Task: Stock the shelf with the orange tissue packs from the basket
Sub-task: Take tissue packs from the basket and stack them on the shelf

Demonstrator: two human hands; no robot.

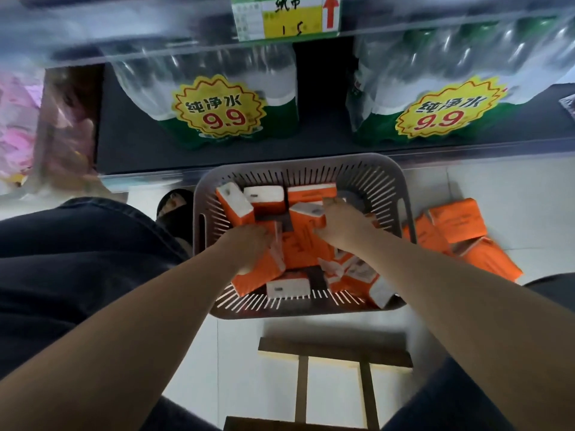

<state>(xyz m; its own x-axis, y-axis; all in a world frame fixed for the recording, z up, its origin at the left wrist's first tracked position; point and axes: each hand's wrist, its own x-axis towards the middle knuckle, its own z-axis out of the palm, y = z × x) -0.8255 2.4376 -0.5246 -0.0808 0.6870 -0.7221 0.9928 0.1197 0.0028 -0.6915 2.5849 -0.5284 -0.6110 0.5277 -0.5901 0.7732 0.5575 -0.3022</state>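
Note:
A grey slatted basket (395,194) stands on the floor in front of the shelf, holding several orange and white tissue packs (236,203). Both my hands reach down into it. My left hand (249,247) lies over an orange pack (258,279) at the basket's near left, fingers curled around its top. My right hand (345,223) rests on packs in the middle of the basket, fingers bent over an orange pack (306,244); its grip is partly hidden. More orange packs (457,225) lie on the floor to the right of the basket.
The dark bottom shelf (133,144) holds two shrink-wrapped bundles of water bottles (217,110) with yellow 9.9 tags. A price label (286,17) hangs on the shelf edge above. Pink packages (18,119) stand at left. My knee (77,259), sandalled foot (175,209) and a wooden stool (336,353) surround the basket.

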